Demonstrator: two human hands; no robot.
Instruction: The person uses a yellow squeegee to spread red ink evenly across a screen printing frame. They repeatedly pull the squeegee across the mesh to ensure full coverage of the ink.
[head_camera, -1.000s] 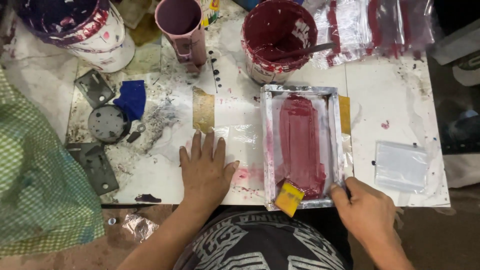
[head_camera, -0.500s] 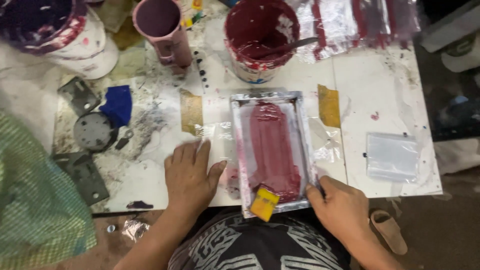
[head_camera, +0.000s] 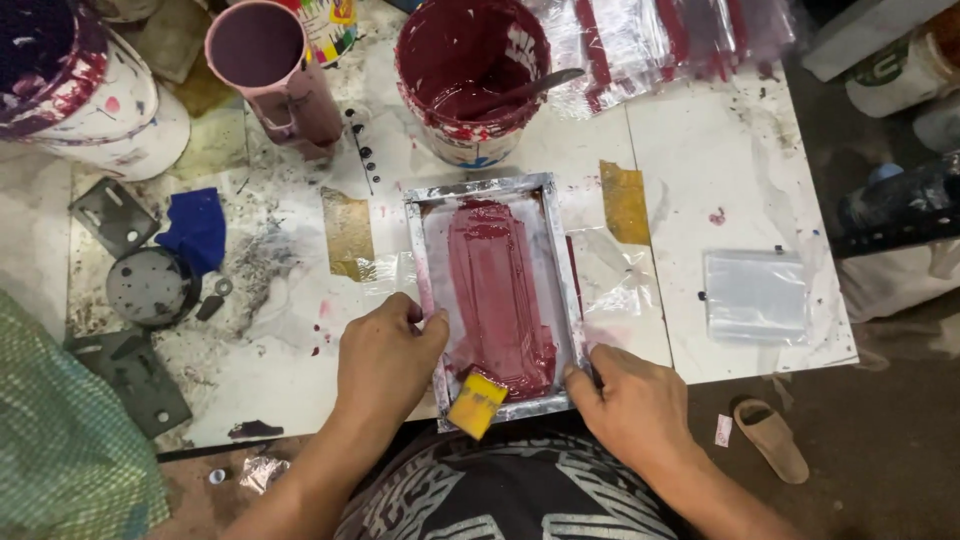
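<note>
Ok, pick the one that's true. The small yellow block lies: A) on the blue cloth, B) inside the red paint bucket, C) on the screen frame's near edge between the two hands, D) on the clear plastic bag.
C: the yellow block sits on the frame's near edge, between the left hand and right hand.
</note>
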